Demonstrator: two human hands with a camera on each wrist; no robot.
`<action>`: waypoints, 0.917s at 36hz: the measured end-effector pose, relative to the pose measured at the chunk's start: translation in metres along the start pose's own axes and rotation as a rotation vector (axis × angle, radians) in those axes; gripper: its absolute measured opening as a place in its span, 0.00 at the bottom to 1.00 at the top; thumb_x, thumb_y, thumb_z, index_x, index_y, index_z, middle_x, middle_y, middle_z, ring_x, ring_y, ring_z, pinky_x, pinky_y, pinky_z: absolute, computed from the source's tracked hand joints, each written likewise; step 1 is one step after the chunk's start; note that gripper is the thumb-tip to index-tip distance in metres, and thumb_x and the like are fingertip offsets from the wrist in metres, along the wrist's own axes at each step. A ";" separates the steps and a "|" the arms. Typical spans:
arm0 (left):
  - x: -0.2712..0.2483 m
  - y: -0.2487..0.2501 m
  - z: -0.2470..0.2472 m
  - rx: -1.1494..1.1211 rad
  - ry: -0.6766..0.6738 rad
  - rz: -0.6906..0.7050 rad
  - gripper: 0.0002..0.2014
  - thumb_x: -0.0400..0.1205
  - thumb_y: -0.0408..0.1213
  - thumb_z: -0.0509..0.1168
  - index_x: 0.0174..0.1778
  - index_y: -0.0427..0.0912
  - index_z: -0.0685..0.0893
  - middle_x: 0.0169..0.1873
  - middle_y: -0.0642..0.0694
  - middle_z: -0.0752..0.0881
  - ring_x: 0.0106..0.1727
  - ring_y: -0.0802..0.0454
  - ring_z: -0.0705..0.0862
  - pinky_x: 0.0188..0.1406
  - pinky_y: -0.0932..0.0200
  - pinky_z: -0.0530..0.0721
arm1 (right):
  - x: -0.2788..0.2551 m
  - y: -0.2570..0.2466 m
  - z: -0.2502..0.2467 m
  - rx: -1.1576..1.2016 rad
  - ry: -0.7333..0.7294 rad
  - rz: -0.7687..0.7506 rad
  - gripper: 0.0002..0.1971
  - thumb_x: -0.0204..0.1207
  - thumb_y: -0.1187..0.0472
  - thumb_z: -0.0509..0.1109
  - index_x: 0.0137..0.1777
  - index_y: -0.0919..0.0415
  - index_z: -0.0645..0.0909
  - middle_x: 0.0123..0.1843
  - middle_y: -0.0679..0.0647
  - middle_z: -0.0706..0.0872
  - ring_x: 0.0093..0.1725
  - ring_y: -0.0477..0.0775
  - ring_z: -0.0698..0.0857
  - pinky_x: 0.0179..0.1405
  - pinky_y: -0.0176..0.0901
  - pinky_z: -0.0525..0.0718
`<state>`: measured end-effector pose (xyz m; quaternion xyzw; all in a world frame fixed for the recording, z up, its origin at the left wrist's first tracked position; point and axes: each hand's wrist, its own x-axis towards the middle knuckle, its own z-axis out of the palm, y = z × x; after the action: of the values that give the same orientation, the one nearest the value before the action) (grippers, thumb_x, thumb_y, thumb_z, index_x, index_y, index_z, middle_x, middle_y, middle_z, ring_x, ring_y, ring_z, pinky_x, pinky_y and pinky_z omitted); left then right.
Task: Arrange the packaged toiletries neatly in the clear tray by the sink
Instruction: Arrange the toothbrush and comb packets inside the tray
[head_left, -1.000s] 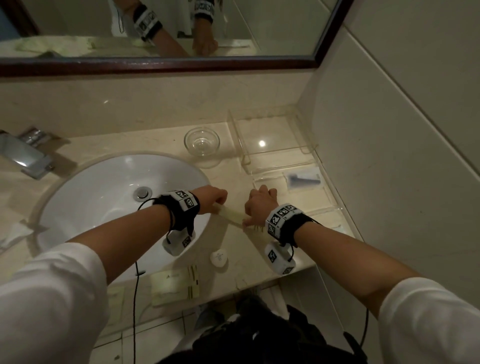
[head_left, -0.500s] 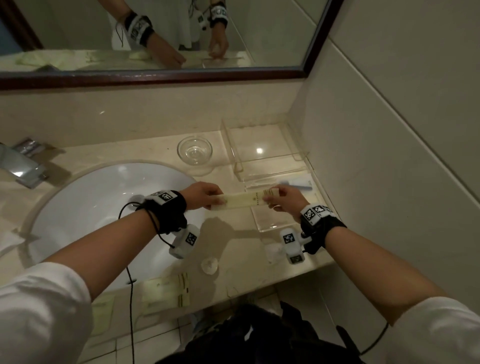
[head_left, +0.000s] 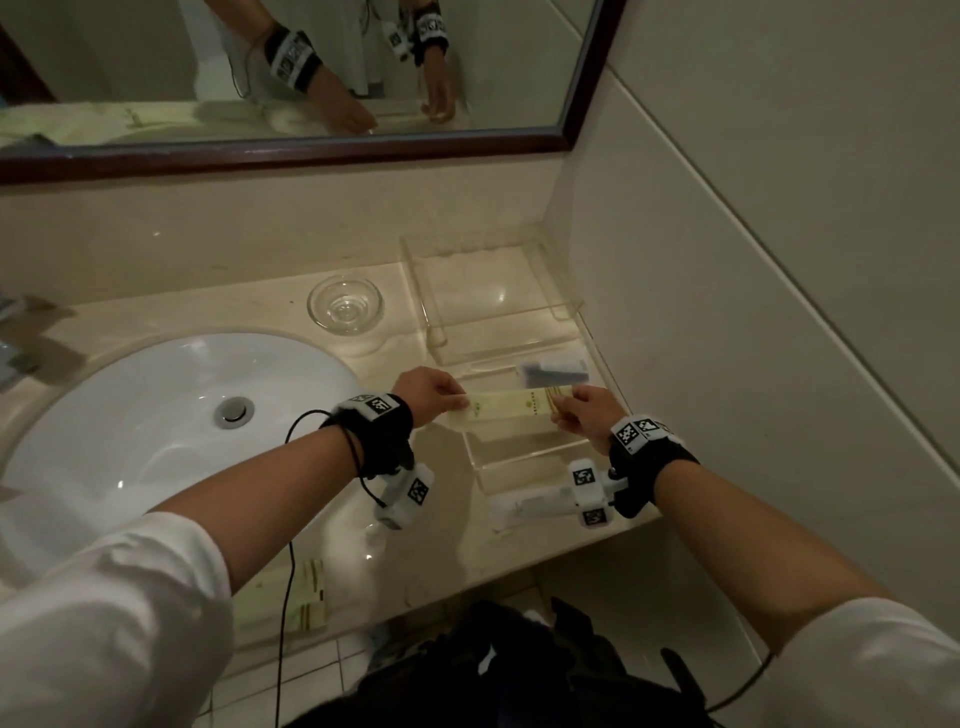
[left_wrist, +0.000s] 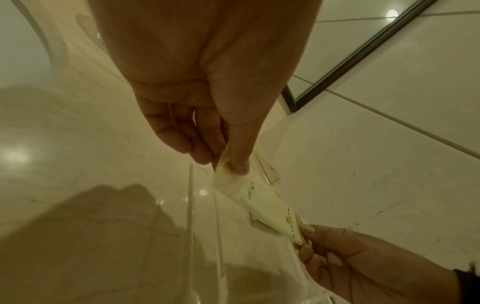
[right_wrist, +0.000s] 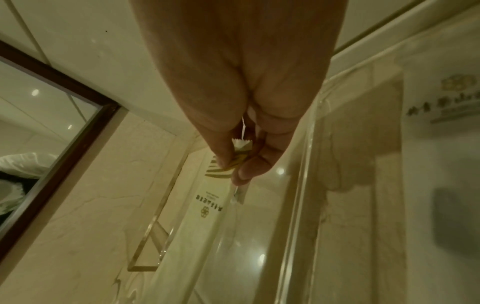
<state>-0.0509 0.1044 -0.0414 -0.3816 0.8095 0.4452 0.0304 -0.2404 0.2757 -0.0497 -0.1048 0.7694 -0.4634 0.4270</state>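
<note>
A long pale-yellow packet (head_left: 511, 404) is stretched level between both hands over the middle section of the clear tray (head_left: 524, 452). My left hand (head_left: 457, 399) pinches its left end (left_wrist: 228, 164) between thumb and fingers. My right hand (head_left: 563, 410) pinches its right end (right_wrist: 237, 158). The packet (right_wrist: 207, 207) carries gold print and stripes and hangs just above the tray floor. A dark comb in a clear wrapper (head_left: 553, 370) lies in the tray section behind it. A white packet (head_left: 530, 508) lies in the nearest section, partly hidden by my right wrist camera.
A glass bowl (head_left: 345, 305) stands left of the tray (left_wrist: 191, 205). The white basin (head_left: 156, 426) fills the left counter. More yellow packets (head_left: 306, 597) lie at the counter's front edge. The tiled wall (head_left: 753, 312) closes in on the right; a mirror (head_left: 285, 67) hangs behind.
Both hands carried the packet from the counter in front of the basin to the right, turned it level, and brought it over the tray's middle section.
</note>
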 end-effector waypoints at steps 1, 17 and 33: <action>0.002 0.003 0.002 0.017 0.003 -0.003 0.11 0.78 0.44 0.71 0.52 0.43 0.89 0.49 0.48 0.88 0.52 0.55 0.83 0.49 0.68 0.71 | 0.003 0.001 -0.002 -0.008 0.003 0.003 0.01 0.80 0.71 0.64 0.46 0.68 0.75 0.38 0.61 0.82 0.32 0.52 0.81 0.24 0.31 0.85; 0.015 0.022 0.023 0.320 -0.017 0.029 0.11 0.78 0.43 0.70 0.52 0.42 0.90 0.55 0.38 0.83 0.58 0.42 0.81 0.56 0.57 0.76 | 0.057 0.024 -0.035 -0.650 -0.015 0.008 0.07 0.70 0.53 0.73 0.38 0.55 0.80 0.46 0.63 0.89 0.48 0.65 0.88 0.54 0.61 0.86; 0.024 0.021 0.029 0.446 -0.044 0.045 0.09 0.79 0.36 0.67 0.51 0.36 0.85 0.59 0.36 0.78 0.57 0.38 0.80 0.55 0.54 0.76 | 0.046 0.012 -0.028 -0.687 -0.027 0.028 0.12 0.79 0.60 0.60 0.34 0.60 0.78 0.36 0.63 0.85 0.37 0.64 0.86 0.48 0.66 0.87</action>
<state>-0.0898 0.1187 -0.0533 -0.3377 0.8953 0.2637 0.1218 -0.2874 0.2742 -0.0796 -0.2381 0.8762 -0.1698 0.3830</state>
